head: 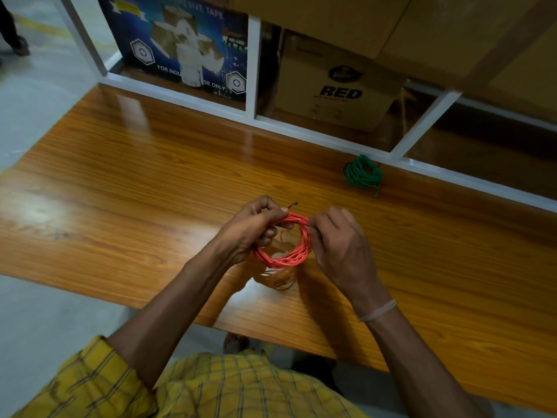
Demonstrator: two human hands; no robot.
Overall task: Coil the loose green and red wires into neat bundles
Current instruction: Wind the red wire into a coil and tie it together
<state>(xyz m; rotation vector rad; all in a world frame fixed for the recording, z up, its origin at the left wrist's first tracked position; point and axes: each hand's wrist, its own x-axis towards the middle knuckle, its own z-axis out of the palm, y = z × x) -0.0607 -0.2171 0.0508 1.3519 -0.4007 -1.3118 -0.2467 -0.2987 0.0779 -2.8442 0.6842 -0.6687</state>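
Note:
A red wire (294, 258) is wound into a round coil that I hold a little above the wooden table (135, 176). My left hand (250, 230) grips the coil's left side, and a bare dark wire end sticks up past its thumb. My right hand (337, 242) pinches the coil's right side between fingers and thumb. A green wire (361, 175), coiled into a small bundle with one loose tail, lies on the table at the back right, apart from both hands.
A white-framed shelf (253, 64) runs along the table's far edge, holding a blue adhesive-tape box (184, 40) and a cardboard box marked RED (340, 82). Grey floor lies to the left, with someone's foot (19, 45) at the top left corner.

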